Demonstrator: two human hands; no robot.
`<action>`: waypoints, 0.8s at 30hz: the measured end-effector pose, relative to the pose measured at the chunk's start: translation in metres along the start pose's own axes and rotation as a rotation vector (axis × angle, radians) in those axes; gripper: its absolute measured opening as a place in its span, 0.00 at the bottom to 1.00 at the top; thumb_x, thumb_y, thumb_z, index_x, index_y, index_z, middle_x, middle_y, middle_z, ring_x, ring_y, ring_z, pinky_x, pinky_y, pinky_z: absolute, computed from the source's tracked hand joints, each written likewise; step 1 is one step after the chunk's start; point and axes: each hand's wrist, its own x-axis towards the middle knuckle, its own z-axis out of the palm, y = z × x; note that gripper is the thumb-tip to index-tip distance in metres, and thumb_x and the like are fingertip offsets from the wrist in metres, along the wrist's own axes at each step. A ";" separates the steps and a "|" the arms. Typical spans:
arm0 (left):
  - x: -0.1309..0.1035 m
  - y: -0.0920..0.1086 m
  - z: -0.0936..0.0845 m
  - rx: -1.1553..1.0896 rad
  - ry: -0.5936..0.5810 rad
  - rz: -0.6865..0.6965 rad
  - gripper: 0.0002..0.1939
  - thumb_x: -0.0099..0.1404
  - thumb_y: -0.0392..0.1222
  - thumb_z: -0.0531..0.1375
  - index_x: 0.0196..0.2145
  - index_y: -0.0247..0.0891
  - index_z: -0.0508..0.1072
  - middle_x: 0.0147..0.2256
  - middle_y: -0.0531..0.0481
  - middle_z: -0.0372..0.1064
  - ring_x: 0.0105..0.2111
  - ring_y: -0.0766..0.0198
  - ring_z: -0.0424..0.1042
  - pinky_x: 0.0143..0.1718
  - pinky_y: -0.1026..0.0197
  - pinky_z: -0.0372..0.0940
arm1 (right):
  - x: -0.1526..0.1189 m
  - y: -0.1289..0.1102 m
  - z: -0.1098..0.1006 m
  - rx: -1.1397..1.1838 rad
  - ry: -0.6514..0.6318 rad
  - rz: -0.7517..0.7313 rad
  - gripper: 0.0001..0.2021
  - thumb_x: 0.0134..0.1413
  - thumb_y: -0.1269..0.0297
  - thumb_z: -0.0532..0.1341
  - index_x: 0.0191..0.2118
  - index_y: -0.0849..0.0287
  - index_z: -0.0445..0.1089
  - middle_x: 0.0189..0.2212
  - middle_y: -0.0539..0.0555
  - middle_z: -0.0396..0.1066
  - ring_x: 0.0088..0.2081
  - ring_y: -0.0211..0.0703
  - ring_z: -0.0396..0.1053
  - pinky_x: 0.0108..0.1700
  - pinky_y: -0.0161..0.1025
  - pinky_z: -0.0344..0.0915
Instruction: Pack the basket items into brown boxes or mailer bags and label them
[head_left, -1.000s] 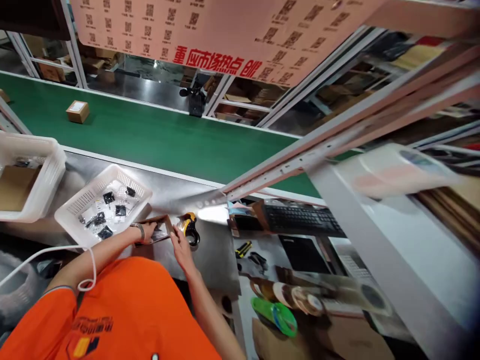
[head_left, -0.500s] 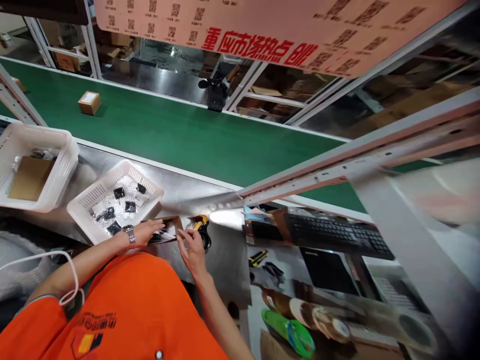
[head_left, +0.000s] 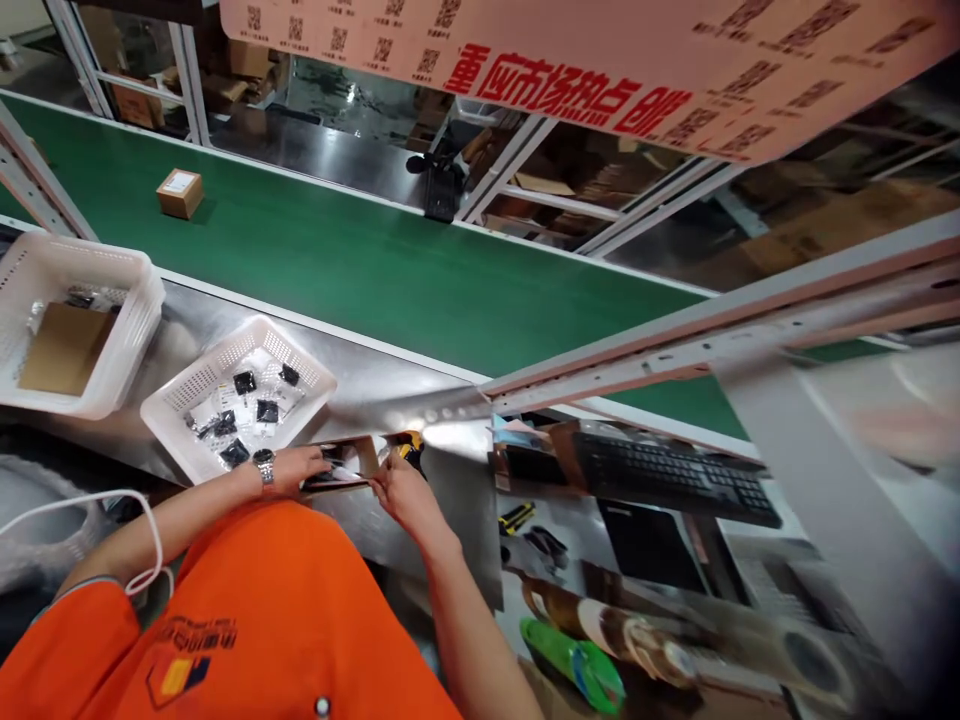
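A small open cardboard box (head_left: 367, 455) sits on the metal bench right in front of me, with dark and clear-wrapped contents partly visible inside. My left hand (head_left: 297, 470), with a watch at the wrist, is at the box's left end, its fingers closed over the edge. At the other end my right hand (head_left: 405, 492) pinches the flap, fingers bent and pressed together. Just behind that hand is a yellow and black tape dispenser (head_left: 412, 446), partly covered. Left of the box, a white plastic basket (head_left: 176, 400) holds several small bagged black items.
Stacked white baskets (head_left: 135, 310) stand farther left, with a piece of cardboard inside. A green conveyor belt (head_left: 337, 270) runs behind the bench, carrying a small parcel (head_left: 180, 194). To the right are a keyboard (head_left: 675, 478), a yellow cutter (head_left: 516, 518) and a green bottle-like roll (head_left: 574, 662).
My right hand has moved from extended fingers over the box's right end to a pinch at its flap. The left fingers have curled more at the left end. The view has shifted slightly.
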 end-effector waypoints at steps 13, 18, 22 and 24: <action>-0.080 -0.106 -0.043 0.089 0.140 -1.076 0.84 0.37 0.57 0.85 0.83 0.48 0.45 0.82 0.27 0.22 0.76 0.04 0.28 0.69 0.11 0.45 | 0.048 -0.041 0.000 0.387 0.074 -0.206 0.23 0.72 0.56 0.62 0.67 0.52 0.74 0.56 0.63 0.75 0.56 0.57 0.78 0.61 0.55 0.75; -0.072 -0.115 -0.016 0.058 0.000 -1.187 0.86 0.36 0.58 0.85 0.83 0.54 0.42 0.81 0.29 0.14 0.74 0.00 0.23 0.65 0.07 0.44 | 0.165 -0.095 0.011 0.279 -0.049 -0.297 0.44 0.60 0.59 0.74 0.78 0.57 0.60 0.73 0.71 0.60 0.73 0.65 0.63 0.74 0.60 0.63; -0.064 -0.110 -0.002 0.062 0.025 -1.181 0.72 0.46 0.46 0.83 0.81 0.52 0.53 0.82 0.26 0.22 0.75 0.04 0.34 0.63 0.14 0.58 | 0.239 -0.138 0.045 -0.009 -0.280 -0.294 0.69 0.41 0.52 0.84 0.83 0.55 0.46 0.82 0.77 0.35 0.80 0.85 0.38 0.76 0.73 0.50; -0.065 -0.107 0.004 0.087 0.056 -1.157 0.62 0.51 0.42 0.81 0.78 0.50 0.60 0.82 0.26 0.29 0.75 0.06 0.43 0.61 0.19 0.65 | 0.262 -0.151 0.062 -0.164 -0.381 -0.325 0.77 0.35 0.49 0.86 0.84 0.52 0.40 0.83 0.76 0.24 0.80 0.92 0.28 0.74 0.79 0.46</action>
